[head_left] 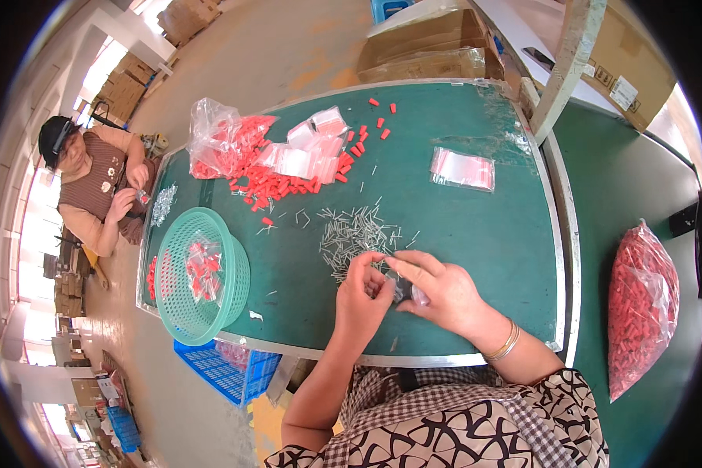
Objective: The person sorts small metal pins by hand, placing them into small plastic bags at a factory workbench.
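My right hand is closed on a small clear plastic bag at the table's near edge. Beside it my left hand has its fingers curled, with the fingertips meeting those of the right. What the left fingers pinch is hidden. Just beyond both hands lies a loose pile of thin metal nails or screws. Farther off, red plastic plugs spread out from an open clear bag. Several flat zip bags rest on the plugs, and another stack of zip bags lies to the right.
A green mesh basket holding bagged red pieces stands at the table's left. Below it sits a blue crate. A co-worker handles small parts at the left end. A full bag of red plugs lies at right; a carton stands behind.
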The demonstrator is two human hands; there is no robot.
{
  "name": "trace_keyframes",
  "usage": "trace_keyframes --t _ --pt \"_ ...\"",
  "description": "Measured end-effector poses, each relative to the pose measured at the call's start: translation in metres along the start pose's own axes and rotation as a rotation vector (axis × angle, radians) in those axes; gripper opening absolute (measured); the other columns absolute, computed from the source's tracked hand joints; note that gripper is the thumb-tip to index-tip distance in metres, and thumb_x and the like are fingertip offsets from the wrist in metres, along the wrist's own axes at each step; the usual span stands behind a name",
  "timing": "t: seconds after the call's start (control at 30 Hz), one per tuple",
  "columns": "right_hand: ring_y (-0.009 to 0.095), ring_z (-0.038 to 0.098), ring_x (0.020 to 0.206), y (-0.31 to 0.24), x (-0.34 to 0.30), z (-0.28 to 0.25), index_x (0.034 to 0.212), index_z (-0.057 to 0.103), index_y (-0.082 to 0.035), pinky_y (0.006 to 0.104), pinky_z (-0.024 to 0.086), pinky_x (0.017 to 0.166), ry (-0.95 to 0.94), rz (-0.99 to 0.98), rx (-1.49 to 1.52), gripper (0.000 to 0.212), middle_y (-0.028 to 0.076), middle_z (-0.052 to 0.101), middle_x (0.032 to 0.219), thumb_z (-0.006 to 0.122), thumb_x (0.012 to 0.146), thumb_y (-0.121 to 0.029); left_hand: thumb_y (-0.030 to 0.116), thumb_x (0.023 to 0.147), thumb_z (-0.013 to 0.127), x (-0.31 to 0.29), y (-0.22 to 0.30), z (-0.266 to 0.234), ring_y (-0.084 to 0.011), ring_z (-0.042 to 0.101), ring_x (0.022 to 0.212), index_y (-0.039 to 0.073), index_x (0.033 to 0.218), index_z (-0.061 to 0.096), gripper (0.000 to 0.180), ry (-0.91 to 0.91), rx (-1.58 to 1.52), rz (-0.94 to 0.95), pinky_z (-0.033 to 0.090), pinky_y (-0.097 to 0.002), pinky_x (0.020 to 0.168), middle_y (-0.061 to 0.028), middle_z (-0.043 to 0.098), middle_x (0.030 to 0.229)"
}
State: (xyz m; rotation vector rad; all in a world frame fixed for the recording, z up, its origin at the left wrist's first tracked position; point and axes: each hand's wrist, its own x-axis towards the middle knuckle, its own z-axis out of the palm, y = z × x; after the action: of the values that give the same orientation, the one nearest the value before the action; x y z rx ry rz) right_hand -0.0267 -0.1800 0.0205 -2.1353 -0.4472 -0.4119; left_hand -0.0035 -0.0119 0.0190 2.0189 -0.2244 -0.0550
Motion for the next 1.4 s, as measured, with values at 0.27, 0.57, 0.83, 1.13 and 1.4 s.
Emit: trace_keyframes --t 0.27,0.57,0.83,1.13,1.4 --pt "0.026 0.063 0.073 0.005 -0.003 0.007 0.117 0.058 -0.012 0.0351 0.052 0.064 -0.247 -0.016 0.017 0.059 0.007 0.060 0.112 0.080 0.062 -0.018 -0.001 0.079 0.062 -0.002 0.000 -0.009 -0.0092 0.054 0.058 0.006 0.119 0.048 0.043 -0.166 -0.026 -0.032 0.046 -0.0249 0.057 -0.0042 0.056 0.068" --pt "0.031 0.062 0.084 0.011 -0.003 0.006 0.110 0.061 -0.010 0.0374 0.051 0.072 -0.172 0.155 0.220 0.049 0.010 0.063 0.099 0.079 0.066 -0.020 0.003 0.081 0.064 0.040 -0.022 -0.054 -0.0167 0.059 0.068 0.002 0.089 0.066 0.008 0.062 0.240 0.163 0.047 -0.0280 0.062 -0.0072 0.063 0.080" --pt "0.029 0.062 0.081 0.009 -0.002 0.006 0.110 0.061 -0.010 0.0365 0.051 0.071 -0.269 0.177 0.184 0.046 0.009 0.062 0.093 0.078 0.068 -0.023 0.001 0.077 0.060 0.120 -0.065 -0.078 -0.0296 0.059 0.078 0.002 0.087 0.062 0.011 -0.029 0.756 0.609 0.049 -0.0400 0.069 -0.0112 0.059 0.087" --pt "0.029 0.062 0.081 0.009 0.001 0.003 0.109 0.062 -0.008 0.0348 0.051 0.071 -0.279 0.223 0.218 0.048 0.010 0.063 0.093 0.081 0.066 -0.021 0.003 0.075 0.055 0.141 -0.066 -0.079 -0.0302 0.060 0.076 0.003 0.076 0.054 0.002 -0.243 1.021 0.617 0.050 -0.0410 0.067 -0.0131 0.056 0.078" --pt "0.029 0.062 0.082 0.012 -0.001 0.004 0.109 0.062 -0.009 0.0361 0.051 0.072 -0.250 0.228 0.223 0.044 0.009 0.063 0.094 0.078 0.069 -0.022 0.002 0.073 0.065 0.124 -0.052 -0.078 -0.0198 0.057 0.063 0.001 0.078 0.059 0.008 -0.067 0.578 0.300 0.047 -0.0294 0.059 -0.0083 0.059 0.072"
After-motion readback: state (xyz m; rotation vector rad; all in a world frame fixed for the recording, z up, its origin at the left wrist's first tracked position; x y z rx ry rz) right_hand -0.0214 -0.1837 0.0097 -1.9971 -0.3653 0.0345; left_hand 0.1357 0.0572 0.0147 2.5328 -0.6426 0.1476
